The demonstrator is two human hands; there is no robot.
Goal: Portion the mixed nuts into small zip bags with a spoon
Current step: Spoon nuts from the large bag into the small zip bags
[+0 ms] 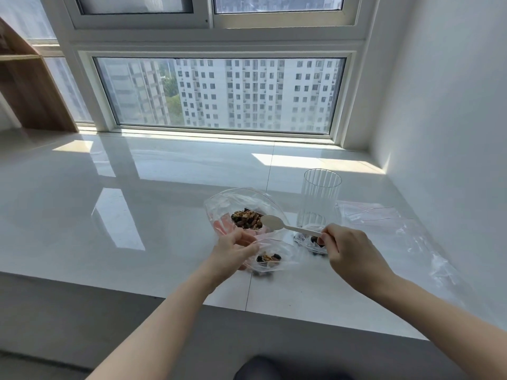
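Presently the right hand (347,249) pinches the spoon (285,225), bowl leftward over the large nut bag (241,212), while the left hand (233,249) grips the small zip bag (270,256) mouth nearer.

You have one view only, from the camera on your head: it looks forward and down across the glossy white ledge (137,204) toward the window (219,94), wide-angle, with straight edges bowed. Both forearms reach in from the bottom, close to the lens.
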